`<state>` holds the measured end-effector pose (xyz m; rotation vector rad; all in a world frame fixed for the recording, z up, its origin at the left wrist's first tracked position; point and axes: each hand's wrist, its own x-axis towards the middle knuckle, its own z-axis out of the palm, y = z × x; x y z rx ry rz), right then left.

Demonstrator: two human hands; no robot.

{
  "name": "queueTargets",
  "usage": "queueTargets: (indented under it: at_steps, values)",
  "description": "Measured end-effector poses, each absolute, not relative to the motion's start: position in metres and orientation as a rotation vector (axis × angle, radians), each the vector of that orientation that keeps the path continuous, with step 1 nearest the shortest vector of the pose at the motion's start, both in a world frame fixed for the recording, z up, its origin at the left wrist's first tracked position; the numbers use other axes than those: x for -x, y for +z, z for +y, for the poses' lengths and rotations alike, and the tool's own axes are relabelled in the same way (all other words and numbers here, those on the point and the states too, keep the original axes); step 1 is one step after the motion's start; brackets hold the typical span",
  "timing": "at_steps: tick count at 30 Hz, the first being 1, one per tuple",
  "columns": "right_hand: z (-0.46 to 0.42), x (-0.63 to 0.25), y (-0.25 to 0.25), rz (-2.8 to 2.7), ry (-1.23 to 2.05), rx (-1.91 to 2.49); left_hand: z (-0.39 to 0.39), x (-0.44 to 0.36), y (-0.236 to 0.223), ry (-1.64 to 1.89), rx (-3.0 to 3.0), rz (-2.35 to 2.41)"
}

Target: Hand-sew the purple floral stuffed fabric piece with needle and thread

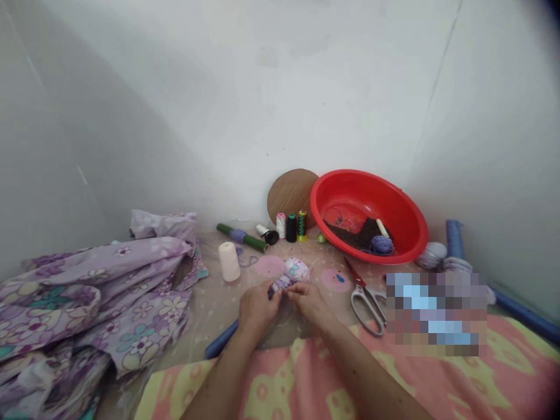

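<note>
A blue rod [222, 340] runs up from the lower left under my left hand [259, 309], whose fingers are wrapped round it. At its upper end sits a round head covered in white and purple floral cloth [297, 270], with gathered cloth at its neck. My right hand [308, 302] is closed in a pinch at that neck, just below the round head. What lies between its fingertips is too small to make out. Scissors [366, 303] with grey handles and red on the blades lie to the right. A pale cone of thread [230, 262] stands to the left.
Floral cloth [153, 297] is heaped on the left. Several thread spools [291, 227] and a green tube [245, 238] stand or lie behind. A red basin [411, 233] holds dark material and a purple yarn ball [381, 245]. Pink-yellow cloth [280, 385] covers the front; a blurred patch hides the right.
</note>
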<state>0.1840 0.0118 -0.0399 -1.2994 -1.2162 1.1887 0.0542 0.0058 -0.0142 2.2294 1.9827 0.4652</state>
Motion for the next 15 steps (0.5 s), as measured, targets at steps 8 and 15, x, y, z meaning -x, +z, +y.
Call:
queueTargets:
  at_steps: [8, 15]
  values:
    - [0.017, -0.184, -0.057, -1.402, 0.826, 1.468, 0.006, -0.054, -0.015, 0.451, -2.223, 1.991]
    - [0.015, -0.180, -0.057, -1.465, 0.696, 1.550, 0.007, -0.053, -0.018, 0.464, -2.259, 1.981]
